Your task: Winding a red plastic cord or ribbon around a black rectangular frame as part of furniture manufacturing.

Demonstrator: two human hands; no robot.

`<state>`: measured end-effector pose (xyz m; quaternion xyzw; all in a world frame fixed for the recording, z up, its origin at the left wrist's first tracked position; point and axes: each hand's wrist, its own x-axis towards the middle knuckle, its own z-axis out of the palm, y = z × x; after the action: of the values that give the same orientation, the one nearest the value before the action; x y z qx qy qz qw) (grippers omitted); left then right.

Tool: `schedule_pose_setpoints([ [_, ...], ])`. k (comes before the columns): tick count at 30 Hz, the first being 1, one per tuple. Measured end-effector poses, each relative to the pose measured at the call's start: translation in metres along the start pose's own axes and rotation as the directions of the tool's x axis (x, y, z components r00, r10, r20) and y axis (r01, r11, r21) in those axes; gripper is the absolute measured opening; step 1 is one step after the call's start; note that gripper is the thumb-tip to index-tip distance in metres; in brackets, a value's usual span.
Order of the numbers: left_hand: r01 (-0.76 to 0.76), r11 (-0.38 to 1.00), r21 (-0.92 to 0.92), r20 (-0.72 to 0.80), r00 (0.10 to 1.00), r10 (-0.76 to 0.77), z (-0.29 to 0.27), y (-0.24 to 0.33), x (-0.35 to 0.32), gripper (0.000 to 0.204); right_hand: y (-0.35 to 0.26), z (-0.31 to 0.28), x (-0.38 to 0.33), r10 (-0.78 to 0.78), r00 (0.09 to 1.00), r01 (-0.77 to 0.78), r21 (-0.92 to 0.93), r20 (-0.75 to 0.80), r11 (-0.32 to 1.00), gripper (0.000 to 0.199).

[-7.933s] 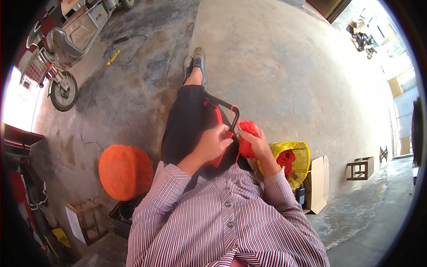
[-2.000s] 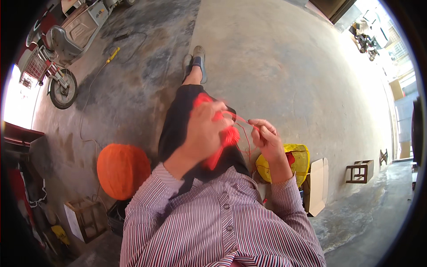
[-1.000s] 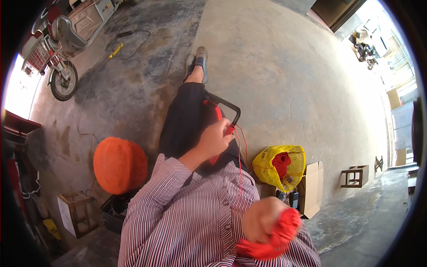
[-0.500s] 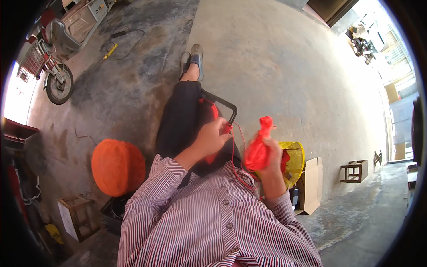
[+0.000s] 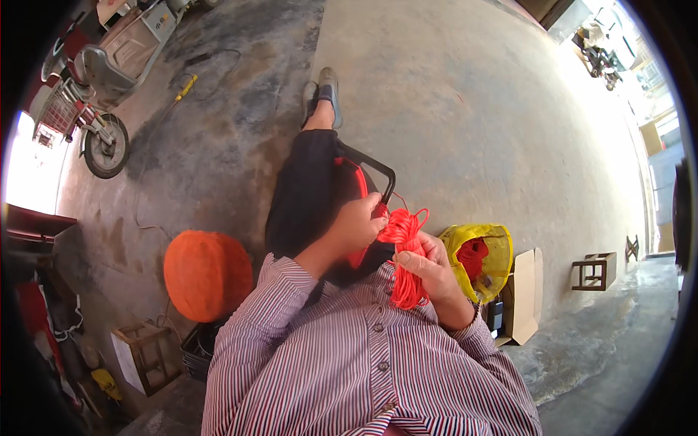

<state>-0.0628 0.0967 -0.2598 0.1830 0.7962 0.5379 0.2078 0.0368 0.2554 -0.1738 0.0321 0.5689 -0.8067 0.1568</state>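
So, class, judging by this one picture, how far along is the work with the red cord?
Done: a hank of red cord is already gathered into loops. In hand: the right hand grips that hank, while the left hand holds the cord at a black-handled red frame on the lap. Left: more red cord sits in the yellow bag, and how much remains on the frame cannot be told.

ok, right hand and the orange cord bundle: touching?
Touching. The head view shows the right hand closed around the orange cord bundle, with cord coming out above and below the fingers. The left hand meets the bundle's top.
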Motion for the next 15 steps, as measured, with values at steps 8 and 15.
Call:
schedule_pose_setpoints([
  [8, -0.201, 0.797, -0.57, -0.352, 0.936, -0.015, -0.025, 0.045, -0.007, 0.025, -0.056, -0.031, 0.014, -0.091, 0.957, 0.157, -0.229, 0.276, 0.961, 0.039],
  [15, -0.047, 0.999, -0.007, -0.311, 0.949, 0.043, -0.019, 0.018, 0.047, 0.032, 0.016, -0.07, 0.102, -0.278, 0.955, 0.13, -0.988, 0.101, 0.088, 0.02],
])
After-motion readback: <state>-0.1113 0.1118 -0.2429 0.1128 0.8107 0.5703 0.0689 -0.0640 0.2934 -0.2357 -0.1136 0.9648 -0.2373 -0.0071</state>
